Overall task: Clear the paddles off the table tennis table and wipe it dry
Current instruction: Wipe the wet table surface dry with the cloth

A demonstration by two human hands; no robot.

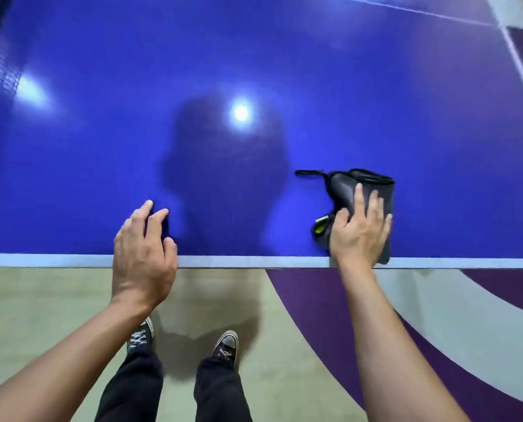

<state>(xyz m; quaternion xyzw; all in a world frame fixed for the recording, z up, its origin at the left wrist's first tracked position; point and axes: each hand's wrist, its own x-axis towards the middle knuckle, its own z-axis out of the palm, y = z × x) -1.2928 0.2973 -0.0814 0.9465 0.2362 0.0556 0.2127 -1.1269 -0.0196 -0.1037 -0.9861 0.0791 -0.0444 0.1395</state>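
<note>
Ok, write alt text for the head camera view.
A person's right hand presses a dark cloth flat on the near edge of a blue table tennis table. The left hand rests its fingertips on the table.

Black cloth (345, 187) flat at blue table (254, 56) edge

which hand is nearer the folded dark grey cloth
Right. The right hand presses flat on the folded dark grey cloth on the blue table; the left hand rests at the table edge off to the cloth's left, not touching it.
</note>
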